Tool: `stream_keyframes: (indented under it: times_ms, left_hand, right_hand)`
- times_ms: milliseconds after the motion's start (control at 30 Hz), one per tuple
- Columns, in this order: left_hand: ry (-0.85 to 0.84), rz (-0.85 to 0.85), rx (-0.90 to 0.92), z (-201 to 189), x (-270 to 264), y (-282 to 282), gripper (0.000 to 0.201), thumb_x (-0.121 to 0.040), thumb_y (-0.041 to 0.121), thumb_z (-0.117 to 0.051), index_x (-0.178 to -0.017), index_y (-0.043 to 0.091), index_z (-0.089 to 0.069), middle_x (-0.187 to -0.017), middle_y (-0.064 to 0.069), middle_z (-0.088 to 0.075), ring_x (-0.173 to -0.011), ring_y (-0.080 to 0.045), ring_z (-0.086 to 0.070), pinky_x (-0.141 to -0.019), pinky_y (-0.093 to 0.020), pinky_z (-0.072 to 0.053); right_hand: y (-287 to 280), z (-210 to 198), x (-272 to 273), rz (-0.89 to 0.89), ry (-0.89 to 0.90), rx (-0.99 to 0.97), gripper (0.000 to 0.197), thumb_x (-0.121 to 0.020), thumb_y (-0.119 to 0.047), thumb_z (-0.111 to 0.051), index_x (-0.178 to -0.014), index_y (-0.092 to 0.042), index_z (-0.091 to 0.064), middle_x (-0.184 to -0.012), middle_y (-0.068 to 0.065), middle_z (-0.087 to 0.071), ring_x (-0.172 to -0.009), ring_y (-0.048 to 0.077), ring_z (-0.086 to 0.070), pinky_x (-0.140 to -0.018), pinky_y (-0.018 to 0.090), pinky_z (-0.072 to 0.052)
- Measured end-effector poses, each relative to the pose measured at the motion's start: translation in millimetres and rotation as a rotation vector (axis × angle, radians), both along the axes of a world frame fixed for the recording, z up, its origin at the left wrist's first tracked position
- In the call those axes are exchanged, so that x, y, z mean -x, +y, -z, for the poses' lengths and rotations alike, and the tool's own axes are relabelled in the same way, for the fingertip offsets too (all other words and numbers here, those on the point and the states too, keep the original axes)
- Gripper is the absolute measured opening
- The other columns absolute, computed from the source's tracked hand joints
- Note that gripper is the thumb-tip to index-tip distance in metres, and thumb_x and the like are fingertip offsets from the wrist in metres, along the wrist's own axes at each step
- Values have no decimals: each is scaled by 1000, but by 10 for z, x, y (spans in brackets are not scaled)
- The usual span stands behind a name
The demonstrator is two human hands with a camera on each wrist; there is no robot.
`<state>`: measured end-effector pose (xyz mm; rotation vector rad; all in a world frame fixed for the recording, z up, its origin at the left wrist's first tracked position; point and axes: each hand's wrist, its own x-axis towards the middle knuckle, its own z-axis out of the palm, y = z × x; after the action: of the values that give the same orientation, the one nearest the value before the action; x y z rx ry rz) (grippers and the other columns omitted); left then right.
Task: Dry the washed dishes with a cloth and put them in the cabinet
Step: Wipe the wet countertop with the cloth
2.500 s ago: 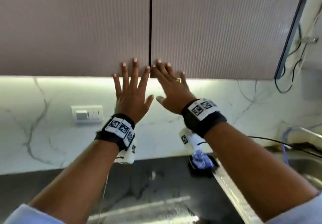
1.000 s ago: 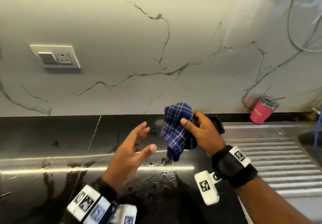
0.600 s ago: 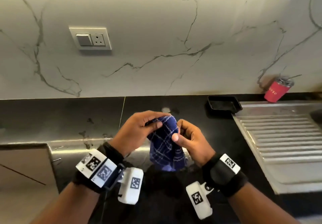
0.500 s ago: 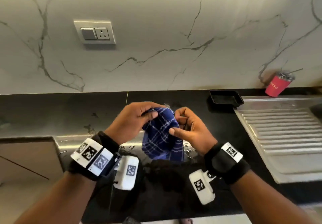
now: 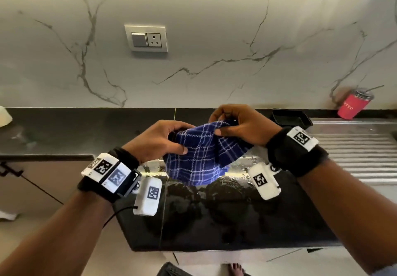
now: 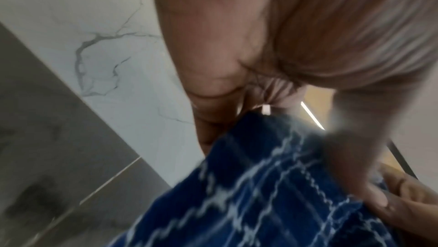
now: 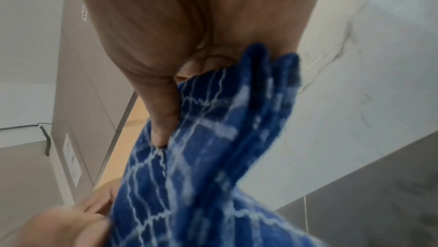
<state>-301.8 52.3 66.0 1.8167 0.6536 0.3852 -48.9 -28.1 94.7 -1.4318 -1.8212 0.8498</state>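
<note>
Both hands hold a blue checked cloth (image 5: 199, 155) in the air above the black counter (image 5: 214, 222), roughly over its middle. The left hand (image 5: 159, 140) grips the cloth's left edge, fingers curled over the top and thumb pressed against the front. The right hand (image 5: 242, 125) pinches the upper right part — thumb on the near side, fingers bent over the far side. Between the two hands the cloth sags in a loose bunch, its lower fold hanging near the wet, shiny patch of counter but, as far as the head view shows, not resting on it.

The left wrist view shows the cloth (image 6: 260, 185) under the curled left fingers (image 6: 213, 112), with the other hand's fingertips at the lower right. The right wrist view shows the right thumb (image 7: 163, 119) pressed into a fold of the cloth (image 7: 201, 157).

At the back of the counter, right of the hands, sits a shallow black tray (image 5: 292, 120); whether anything lies in it I cannot tell. Just beyond it a red cup (image 5: 352, 107) with a dark lid stands tilted against the marble wall (image 5: 214, 28), at the far end of the ribbed steel draining board (image 5: 361, 157). A socket plate (image 5: 146, 38) is set in the wall above the left hand. A bare foot (image 5: 236, 269) shows on the floor below the counter's edge.
</note>
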Motion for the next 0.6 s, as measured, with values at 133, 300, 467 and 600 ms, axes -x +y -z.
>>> stream_keyframes:
  times_ms: [133, 300, 467, 600]
  left_hand:
    - [-65, 40, 342, 43, -78, -91, 52, -83, 29, -75, -130, 13, -60, -122, -11, -70, -109, -28, -68, -92, -37, -55]
    - [-48, 80, 313, 128, -315, -188, 41, -93, 22, -70, -130, 3, -61, -122, -22, -69, -110, -34, -69, -100, -45, -55]
    - [-123, -110, 87, 222, -216, -173, 39, -82, 17, -80, -112, -2, -63, -105, -13, -74, -96, -29, -73, -87, -44, -60]
    - [-79, -163, 32, 374, -50, -199, 39, -75, 23, -89, -98, 5, -64, -95, -13, -74, -86, -28, -72, -80, -46, -60]
  right_hand:
    - [77, -208, 86, -75, -34, 21, 42, -81, -5, -79, -119, -17, -65, -86, 6, -70, -79, 16, -70, -79, 31, -59]
    - [43, -259, 47, -139, -111, 111, 56, -78, -5, -81, -128, -21, -60, -93, 9, -71, -82, 22, -72, -77, 35, -61]
    - [-67, -97, -215, -124, -71, 230, 68, -76, -14, -85, -136, -28, -55, -99, 17, -69, -87, 30, -72, -80, 42, -61]
    - [-124, 127, -320, -105, -65, 260, 52, -74, -32, -86, -122, -26, -67, -95, 24, -69, -90, 42, -67, -89, 58, -53]
